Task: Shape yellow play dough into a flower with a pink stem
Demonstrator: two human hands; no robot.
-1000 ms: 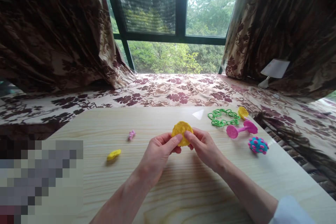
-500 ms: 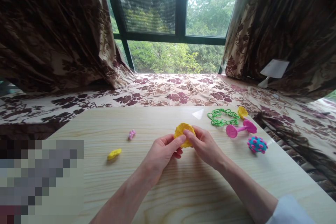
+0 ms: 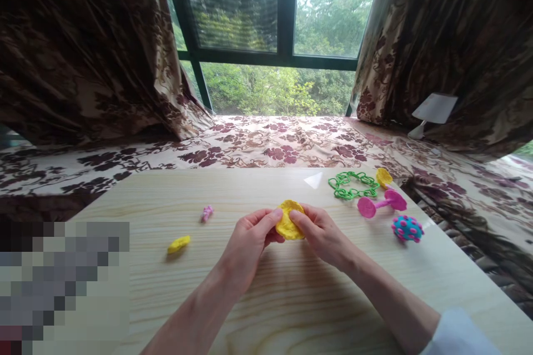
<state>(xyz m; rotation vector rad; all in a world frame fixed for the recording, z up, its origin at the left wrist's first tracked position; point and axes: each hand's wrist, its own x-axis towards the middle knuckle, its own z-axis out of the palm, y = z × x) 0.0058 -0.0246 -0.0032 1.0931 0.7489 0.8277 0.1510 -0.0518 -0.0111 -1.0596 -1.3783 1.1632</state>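
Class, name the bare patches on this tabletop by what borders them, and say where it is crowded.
Bare: table strip beyond the yellow disc, between the small pink piece and the green chain; the wood between the yellow scrap and the left hand; the near wood between the dotted ball and the white sleeve. Crowded: far right, around chain, pink spool and ball.

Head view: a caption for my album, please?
Left hand and right hand pinch a yellow disc over a wooden table.
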